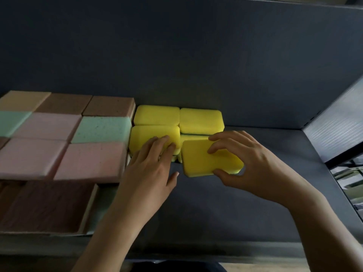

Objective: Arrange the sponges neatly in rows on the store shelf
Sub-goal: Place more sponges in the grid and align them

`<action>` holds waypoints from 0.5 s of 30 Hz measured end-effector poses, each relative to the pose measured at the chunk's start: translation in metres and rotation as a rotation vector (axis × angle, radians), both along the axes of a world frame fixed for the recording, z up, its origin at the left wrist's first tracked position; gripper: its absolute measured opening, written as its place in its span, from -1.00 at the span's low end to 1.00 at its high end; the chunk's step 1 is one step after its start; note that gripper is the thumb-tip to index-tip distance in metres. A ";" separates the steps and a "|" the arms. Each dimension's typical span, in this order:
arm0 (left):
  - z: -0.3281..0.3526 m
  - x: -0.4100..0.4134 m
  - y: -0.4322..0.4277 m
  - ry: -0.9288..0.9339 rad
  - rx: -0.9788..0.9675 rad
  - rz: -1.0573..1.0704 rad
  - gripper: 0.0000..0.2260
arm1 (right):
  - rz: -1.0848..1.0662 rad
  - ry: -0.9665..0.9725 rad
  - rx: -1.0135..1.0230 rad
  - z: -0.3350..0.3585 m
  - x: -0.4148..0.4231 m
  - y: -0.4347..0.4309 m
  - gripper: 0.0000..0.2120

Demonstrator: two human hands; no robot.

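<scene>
Right of centre on the shelf (235, 213), right hand (247, 163) pinches a yellow sponge (204, 161): thumb on the near edge, fingers curled over the far edge and top. Sponge is tilted and skewed to the row, at the near-right slot, apparently above a lower yellow one whose top shows just behind it. Left hand (151, 165) lies flat, fingers straight, resting on the near-left stack (149, 134) and gripping nothing; reads as steadying it. Far pair (200, 120) of yellow sponges sits against the back wall, touching each other. Left of those, big sponges (49, 126) in pink, green and brown are packed in a grid. Handling, my read: foam, so light, soft, springy, not fragile, matte enough not to slip. Hold across the short span, near edge to far edge, as now, with a light pinch. Squeeze hard and it bows, then springs off-line on release. Square it to the neighbours first, then press flat from the top. Stacks look easy to nudge, so a bracing palm helps.
</scene>
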State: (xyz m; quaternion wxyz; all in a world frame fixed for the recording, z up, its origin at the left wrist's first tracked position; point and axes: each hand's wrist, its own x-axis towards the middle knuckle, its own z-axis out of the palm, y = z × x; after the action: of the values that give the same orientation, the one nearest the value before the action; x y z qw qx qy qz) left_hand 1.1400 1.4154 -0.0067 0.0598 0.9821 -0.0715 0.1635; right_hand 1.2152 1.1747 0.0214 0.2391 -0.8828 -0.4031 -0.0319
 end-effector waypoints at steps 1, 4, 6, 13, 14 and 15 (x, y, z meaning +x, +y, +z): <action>0.001 0.001 0.000 -0.002 -0.003 0.004 -0.48 | -0.013 -0.001 0.009 0.000 0.001 -0.002 -0.61; 0.004 0.003 -0.001 -0.004 -0.019 0.015 -0.57 | -0.075 -0.034 0.023 -0.004 0.007 -0.002 -0.61; 0.005 0.006 -0.002 -0.005 -0.032 0.032 -0.63 | -0.111 -0.046 0.023 -0.009 0.013 0.004 -0.61; 0.007 0.019 -0.003 0.004 -0.034 0.050 -0.61 | -0.132 -0.067 0.011 -0.023 0.024 0.021 -0.61; 0.007 0.020 -0.003 0.008 -0.038 0.052 -0.60 | -0.129 -0.071 0.014 -0.025 0.025 0.023 -0.61; 0.006 0.021 -0.003 0.010 -0.043 0.053 -0.60 | -0.128 -0.074 0.014 -0.025 0.026 0.024 -0.61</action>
State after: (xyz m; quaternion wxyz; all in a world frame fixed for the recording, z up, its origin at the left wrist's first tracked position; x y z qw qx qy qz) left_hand 1.1609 1.4120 -0.0005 0.0769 0.9830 -0.0416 0.1615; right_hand 1.2412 1.1985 -0.0041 0.2277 -0.9033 -0.3542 -0.0825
